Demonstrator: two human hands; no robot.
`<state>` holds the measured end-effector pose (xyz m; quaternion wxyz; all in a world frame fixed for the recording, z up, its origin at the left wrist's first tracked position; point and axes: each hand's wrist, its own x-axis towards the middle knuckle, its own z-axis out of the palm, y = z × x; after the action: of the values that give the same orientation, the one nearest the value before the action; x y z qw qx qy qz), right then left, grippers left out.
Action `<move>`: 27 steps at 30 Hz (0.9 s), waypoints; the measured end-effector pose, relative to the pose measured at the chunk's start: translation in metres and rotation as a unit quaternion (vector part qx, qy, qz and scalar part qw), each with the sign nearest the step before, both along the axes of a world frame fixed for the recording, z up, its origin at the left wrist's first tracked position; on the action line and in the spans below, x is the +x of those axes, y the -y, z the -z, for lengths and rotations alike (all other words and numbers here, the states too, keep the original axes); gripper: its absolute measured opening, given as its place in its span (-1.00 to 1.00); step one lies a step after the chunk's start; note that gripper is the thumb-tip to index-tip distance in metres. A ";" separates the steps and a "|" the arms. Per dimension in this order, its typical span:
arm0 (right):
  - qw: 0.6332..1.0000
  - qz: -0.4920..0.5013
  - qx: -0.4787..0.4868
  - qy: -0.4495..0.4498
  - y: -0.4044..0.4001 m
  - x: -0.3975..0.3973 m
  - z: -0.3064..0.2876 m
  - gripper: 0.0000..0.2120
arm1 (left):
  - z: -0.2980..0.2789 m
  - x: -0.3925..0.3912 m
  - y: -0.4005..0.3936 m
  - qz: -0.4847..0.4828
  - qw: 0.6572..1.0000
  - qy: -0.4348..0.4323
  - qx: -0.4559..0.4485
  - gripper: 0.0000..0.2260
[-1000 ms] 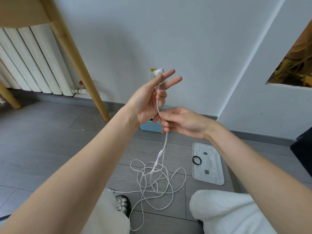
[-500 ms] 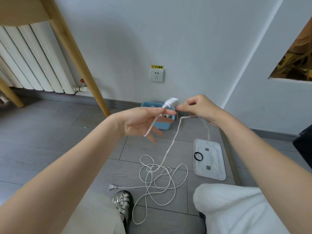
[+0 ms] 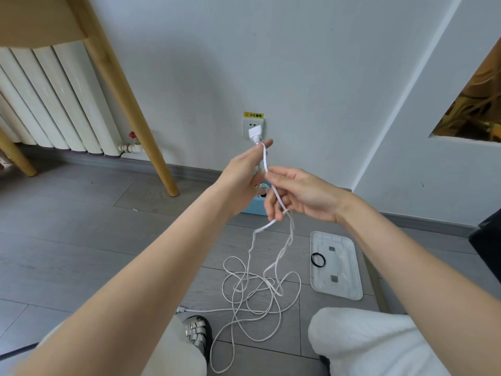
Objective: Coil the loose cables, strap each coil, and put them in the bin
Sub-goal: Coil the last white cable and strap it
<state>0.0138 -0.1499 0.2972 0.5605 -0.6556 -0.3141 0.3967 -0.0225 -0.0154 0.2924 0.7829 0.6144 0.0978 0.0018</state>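
Note:
A long white cable (image 3: 259, 291) lies in a loose tangle on the grey floor, with its plug end (image 3: 180, 310) near my shoe. My left hand (image 3: 244, 175) is raised with straight fingers, and the cable's white connector (image 3: 255, 133) sticks up above its fingertips. Just to the right, my right hand (image 3: 295, 194) pinches the cable, and a loop hangs from it down to the tangle. The blue bin (image 3: 253, 206) stands by the wall, mostly hidden behind my hands. A black band (image 3: 318, 259) rests on the white lid.
A white lid (image 3: 341, 270) lies on the floor at right. A wooden table leg (image 3: 130, 104) and a white radiator (image 3: 54, 104) stand at left. A wall socket (image 3: 253, 125) is behind my hands. My knees and a silver shoe (image 3: 196, 332) fill the bottom.
My left hand rose from level to upright, lifting the connector. My right hand came down from beside the connector and pulled a new loop of cable toward the left hand.

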 end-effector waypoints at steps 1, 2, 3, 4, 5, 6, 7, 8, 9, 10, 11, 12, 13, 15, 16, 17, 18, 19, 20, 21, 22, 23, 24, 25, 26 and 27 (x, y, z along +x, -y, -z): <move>0.999 -0.007 -0.031 0.027 -0.002 -0.002 0.001 -0.73 | -0.001 0.000 0.003 0.010 1.000 0.011 -0.025 -0.67; 0.996 -0.013 -0.070 0.060 -0.003 -0.004 0.001 -0.65 | -0.001 -0.001 0.004 0.021 0.999 0.016 -0.048 -0.66; 0.989 -0.017 -0.111 0.094 -0.004 -0.005 0.002 -0.55 | -0.001 0.000 0.004 0.033 0.997 0.021 -0.071 -0.65; 0.981 -0.021 -0.147 0.121 -0.005 -0.007 0.003 -0.48 | -0.001 0.000 0.003 0.046 0.994 0.028 -0.092 -0.65; 0.975 -0.021 -0.174 0.137 -0.005 -0.008 0.005 -0.43 | -0.001 -0.001 0.002 0.058 0.991 0.037 -0.111 -0.64; 0.971 -0.023 -0.190 0.145 -0.005 -0.009 0.006 -0.41 | -0.003 -0.001 0.001 0.066 0.988 0.050 -0.132 -0.63; 0.968 -0.028 -0.201 0.149 -0.003 -0.009 0.008 -0.41 | -0.005 -0.002 0.000 0.067 0.982 0.066 -0.162 -0.63; 0.966 -0.039 -0.210 0.148 -0.003 -0.008 0.010 -0.44 | -0.009 -0.002 -0.002 0.061 0.975 0.081 -0.200 -0.63; 0.963 -0.054 -0.221 0.146 -0.003 -0.007 0.012 -0.49 | -0.013 -0.003 -0.004 0.054 0.967 0.094 -0.232 -0.63; 0.960 -0.064 -0.231 0.146 -0.003 -0.006 0.014 -0.54 | -0.017 -0.004 -0.006 0.052 0.962 0.098 -0.251 -0.63; 0.953 -0.063 -0.246 0.166 -0.003 -0.003 0.018 -0.58 | -0.021 -0.005 -0.008 0.061 0.959 0.089 -0.262 -0.63; 0.941 -0.049 -0.263 0.208 -0.002 0.001 0.020 -0.62 | -0.025 -0.008 -0.009 0.084 0.957 0.067 -0.269 -0.64; 0.921 -0.025 -0.282 0.267 0.000 0.007 0.023 -0.67 | -0.026 -0.010 -0.009 0.119 0.956 0.039 -0.265 -0.65; 0.880 0.026 -0.307 0.361 0.008 0.018 0.026 -0.80 | -0.026 -0.018 -0.007 0.216 0.954 -0.024 -0.208 -0.66; 0.873 0.043 -0.307 0.376 0.014 0.025 0.026 -0.86 | -0.024 -0.022 -0.006 0.270 0.948 -0.053 -0.160 -0.67; 0.874 0.059 -0.297 0.379 0.021 0.030 0.024 -0.89 | -0.021 -0.025 -0.005 0.320 0.938 -0.077 -0.109 -0.66; 0.875 0.073 -0.286 0.383 0.026 0.035 0.023 -0.90 | -0.017 -0.028 -0.005 0.362 0.925 -0.099 -0.060 -0.66; 0.874 0.087 -0.272 0.392 0.030 0.038 0.020 -0.88 | -0.012 -0.030 -0.005 0.390 0.913 -0.122 -0.019 -0.66; 0.870 0.096 -0.260 0.407 0.032 0.041 0.018 -0.87 | -0.006 -0.031 -0.007 0.402 0.903 -0.151 0.010 -0.66; 0.867 0.095 -0.254 0.418 0.033 0.041 0.016 -0.86 | -0.001 -0.031 -0.011 0.401 0.898 -0.178 0.029 -0.67; 0.869 0.081 -0.251 0.419 0.032 0.040 0.014 -0.87 | 0.004 -0.030 -0.014 0.391 0.898 -0.198 0.042 -0.67; 0.876 0.063 -0.250 0.407 0.033 0.037 0.014 -0.88 | 0.008 -0.029 -0.018 0.375 0.900 -0.213 0.053 -0.66; 0.885 0.045 -0.254 0.387 0.033 0.036 0.013 -0.90 | 0.011 -0.029 -0.023 0.356 0.905 -0.226 0.062 -0.65; 0.890 0.032 -0.264 0.371 0.033 0.034 0.012 -0.88 | 0.013 -0.028 -0.026 0.336 0.909 -0.237 0.069 -0.66; 0.888 0.030 -0.276 0.366 0.032 0.033 0.012 -0.84 | 0.014 -0.028 -0.029 0.313 0.913 -0.248 0.081 -0.67; 0.885 0.041 -0.278 0.370 0.032 0.033 0.011 -0.78 | 0.016 -0.028 -0.031 0.291 0.916 -0.261 0.096 -0.68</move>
<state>0.0470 -0.1816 0.2858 0.2138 -0.8962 -0.3482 0.1726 -0.0506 0.0160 0.2767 0.6327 0.6669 0.1149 -0.3765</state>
